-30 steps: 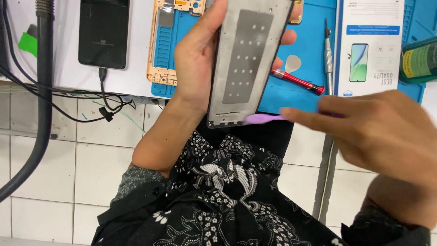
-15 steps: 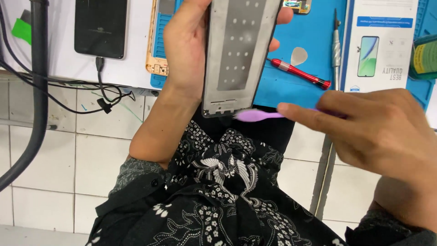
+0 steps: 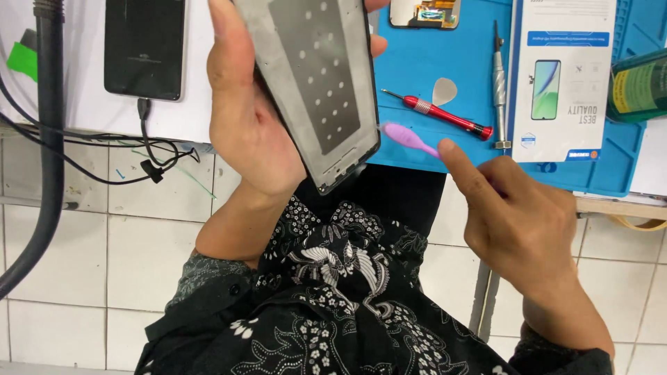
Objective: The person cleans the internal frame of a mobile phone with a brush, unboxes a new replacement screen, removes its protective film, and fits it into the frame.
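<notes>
One phone frame (image 3: 316, 83), grey with rows of small holes, stands tilted in the grasp of the left hand (image 3: 250, 118), which wraps its left edge above the lap, while the right hand (image 3: 517, 215) pinches one purple plastic pry tool (image 3: 408, 139) whose tip touches the frame's right edge near the lower corner. On the blue mat (image 3: 410, 69) behind lie one red screwdriver (image 3: 438, 114), one silver screwdriver (image 3: 498, 83), one grey pick (image 3: 445, 90) and one white box (image 3: 563, 76), with one green bottle (image 3: 639, 87) at the right edge. One black phone (image 3: 144, 45) lies on the white bench at left with a cable (image 3: 142, 121) plugged in, and the raised frame hides part of the mat.
</notes>
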